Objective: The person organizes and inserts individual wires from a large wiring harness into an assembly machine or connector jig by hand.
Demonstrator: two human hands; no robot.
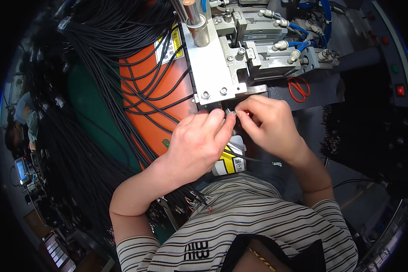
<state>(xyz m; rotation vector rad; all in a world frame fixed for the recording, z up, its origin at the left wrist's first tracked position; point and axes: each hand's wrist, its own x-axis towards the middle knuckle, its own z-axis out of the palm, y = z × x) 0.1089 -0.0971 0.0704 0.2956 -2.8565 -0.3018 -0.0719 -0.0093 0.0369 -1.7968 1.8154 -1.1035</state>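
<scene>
In front of the machine's metal plate [211,68], my two hands meet at the small coloured wires [233,112] of a cable end. My left hand [192,145] is closed, thumb and forefinger pinched at these wires; the cable behind them is hidden by my fingers. From the other side my right hand [272,124] pinches the wire tips between thumb and forefinger. Below my hands a black cable [251,158] runs out to the right and ends in bare coloured wires. A white and yellow container [235,161] stands partly hidden under my left hand.
Pneumatic cylinders [276,63] with blue hoses stand behind the plate. Red-handled scissors [298,89] lie right of it. Black cables [109,86] spread across an orange mat [143,90] and green surface [88,106] on the left. A panel with a lit red button [400,90] is far right.
</scene>
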